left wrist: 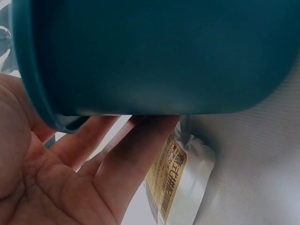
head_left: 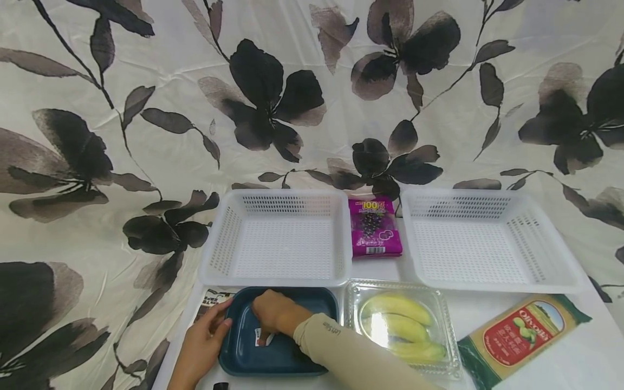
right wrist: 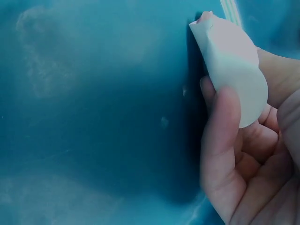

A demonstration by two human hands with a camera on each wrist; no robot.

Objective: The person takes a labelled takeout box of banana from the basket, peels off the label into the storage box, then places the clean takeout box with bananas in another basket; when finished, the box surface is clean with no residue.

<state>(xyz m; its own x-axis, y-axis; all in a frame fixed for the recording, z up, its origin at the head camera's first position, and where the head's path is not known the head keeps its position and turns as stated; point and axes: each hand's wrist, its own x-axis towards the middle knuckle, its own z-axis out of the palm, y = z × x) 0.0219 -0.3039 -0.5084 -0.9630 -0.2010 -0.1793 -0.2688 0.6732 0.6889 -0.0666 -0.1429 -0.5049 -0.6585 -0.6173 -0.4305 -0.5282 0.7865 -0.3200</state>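
Right hand [head_left: 274,313] pinches a white sticker [right wrist: 234,75] inside the blue tray [head_left: 239,352]. Left hand [head_left: 207,338], fingers straight, touches the tray's rim at 9 o'clock.

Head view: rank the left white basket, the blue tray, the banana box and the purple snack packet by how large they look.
1. left white basket
2. blue tray, partly covered by both hands
3. banana box, close to the tray in size, so that order is unsure
4. purple snack packet, clearly smallest

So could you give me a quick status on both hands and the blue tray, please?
Left hand open, steadying blue tray at its left rim. Right hand inside tray, pinching white sticker. Nothing blocking; banana box alongside.
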